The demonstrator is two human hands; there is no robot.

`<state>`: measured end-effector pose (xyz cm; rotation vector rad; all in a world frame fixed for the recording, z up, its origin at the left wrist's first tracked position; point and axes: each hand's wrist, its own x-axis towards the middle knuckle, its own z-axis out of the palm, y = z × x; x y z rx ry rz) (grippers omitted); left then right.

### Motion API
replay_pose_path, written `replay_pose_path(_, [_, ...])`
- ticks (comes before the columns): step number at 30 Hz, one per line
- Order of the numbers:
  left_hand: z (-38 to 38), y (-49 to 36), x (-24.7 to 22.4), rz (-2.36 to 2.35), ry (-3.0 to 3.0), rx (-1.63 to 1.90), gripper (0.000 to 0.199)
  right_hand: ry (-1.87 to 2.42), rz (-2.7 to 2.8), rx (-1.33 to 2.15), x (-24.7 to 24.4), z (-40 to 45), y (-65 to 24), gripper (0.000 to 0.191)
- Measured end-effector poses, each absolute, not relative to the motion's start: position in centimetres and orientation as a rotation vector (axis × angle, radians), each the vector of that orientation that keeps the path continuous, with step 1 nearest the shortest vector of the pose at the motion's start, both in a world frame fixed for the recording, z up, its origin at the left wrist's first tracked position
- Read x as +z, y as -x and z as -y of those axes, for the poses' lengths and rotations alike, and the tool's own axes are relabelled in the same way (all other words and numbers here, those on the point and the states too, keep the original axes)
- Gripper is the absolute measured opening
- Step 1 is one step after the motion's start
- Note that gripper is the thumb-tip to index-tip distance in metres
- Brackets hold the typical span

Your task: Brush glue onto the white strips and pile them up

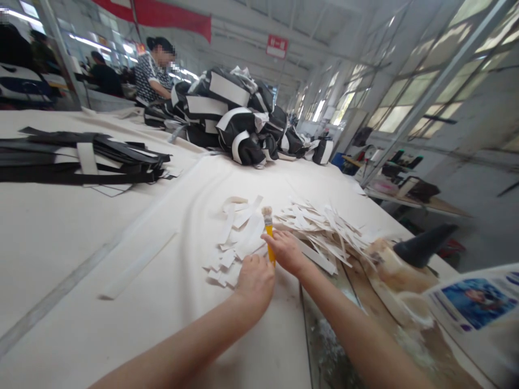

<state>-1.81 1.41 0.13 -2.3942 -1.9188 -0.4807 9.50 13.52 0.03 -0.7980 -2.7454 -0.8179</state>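
My right hand (285, 251) is wrapped round the yellow handle of a paintbrush (268, 221), whose pale bristles point up and away from me. Just left of it, almost touching, is my left hand (257, 278), its fingers curled inward. Whatever those fingers hold is hidden behind them. Several short white strips (249, 235) lie loosely overlapped on the pale table covering (194, 335), right in front of my left hand. Beyond my right hand a larger heap of thin white strips (320, 224) spreads to the right.
Black-and-white sewn pieces (239, 116) are piled at the back. A bundle of black strips (81, 156) lies at left, and a single white strip (138, 267) nearer me. A glue-stained container with a black cone (424, 246) and a white jug (474, 308) stand at right. A person (154, 73) works behind.
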Motion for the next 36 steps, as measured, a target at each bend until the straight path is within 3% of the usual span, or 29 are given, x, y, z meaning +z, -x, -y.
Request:
replay_pose_path(10, [-2.2,2.5,-0.4,2.054,2.318,-0.455,0.03,0.536,2.927,-0.807,0.7,-14.3,-7.5,0.023])
replay_pose_path(17, [-2.3,2.7,-0.3,2.062,2.332,-0.469,0.033,0.648,2.734,-0.646,1.2,-14.9,-7.5,0.027])
replay_pose_path(23, [-2.3,2.8,-0.1,2.061,2.341,-0.477,0.038,1.004,2.083,-0.256,4.1,-16.7,-6.8,0.04])
replay_pose_path(29, [-1.9,2.4,0.0,2.024,2.346,-0.496,0.038,1.112,2.006,0.035,1.1,-17.4,-3.7,0.036])
replay_pose_path(36, [-1.9,2.4,0.2,1.956,2.414,-0.576,0.019,1.207,2.141,-0.212,1.1,-16.4,-5.2,0.025])
